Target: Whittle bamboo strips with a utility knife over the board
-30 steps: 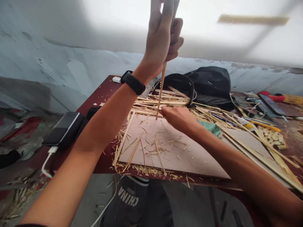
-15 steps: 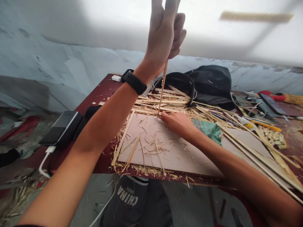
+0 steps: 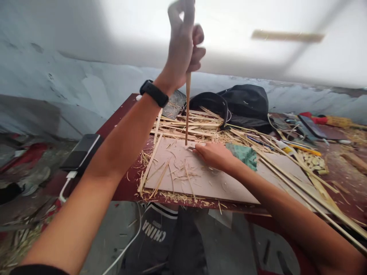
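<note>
My left hand [image 3: 186,46] is raised high, its fingers closed around a thin wooden stick [image 3: 187,110]. The stick stands nearly upright, its lower end at the far edge of a pale board [image 3: 212,183] strewn with shavings. Low over the board, my right hand [image 3: 213,153] is closed on a small blade [image 3: 191,148], whose tip points left, close to the foot of the stick. Most of the blade's handle is hidden in the fingers. A green patterned sheet [image 3: 243,156] lies beside my right wrist.
Thin strips [image 3: 197,124] are piled behind the board, before a black bag [image 3: 246,103]. Long strips [image 3: 298,187] cross its right side. A cabled phone [image 3: 80,152] lies at left. Further right are a glue bottle [image 3: 285,147] and another phone [image 3: 312,126].
The view has shifted somewhat. The stick stands more upright, and its lower end has come apart from my right hand. The small blade now shows between my right fingers.
</note>
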